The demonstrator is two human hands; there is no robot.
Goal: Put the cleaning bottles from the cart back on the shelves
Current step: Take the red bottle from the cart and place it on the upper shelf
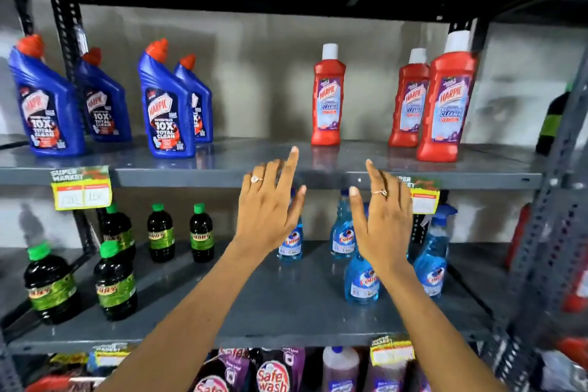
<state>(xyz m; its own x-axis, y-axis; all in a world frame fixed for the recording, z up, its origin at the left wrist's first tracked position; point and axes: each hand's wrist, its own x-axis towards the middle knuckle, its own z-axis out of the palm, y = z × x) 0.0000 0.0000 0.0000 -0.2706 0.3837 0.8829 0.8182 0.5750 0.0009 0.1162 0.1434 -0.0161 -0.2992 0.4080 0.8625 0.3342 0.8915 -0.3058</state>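
Grey shelf unit [334,173] fills frame. Upper shelf: four blue Harpic bottles [167,105] left, three red Harpic bottles [327,99] right. Centre frame, left hand [269,213] and right hand [381,219] raised, fingers spread, holding nothing. Cart out of frame.

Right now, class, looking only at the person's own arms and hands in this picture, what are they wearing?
Both forearms are bare, with no sleeves, gloves or watch in view. The left hand wears a pale ring with a raised stone-like top on one finger. The right hand wears a thin metal ring.
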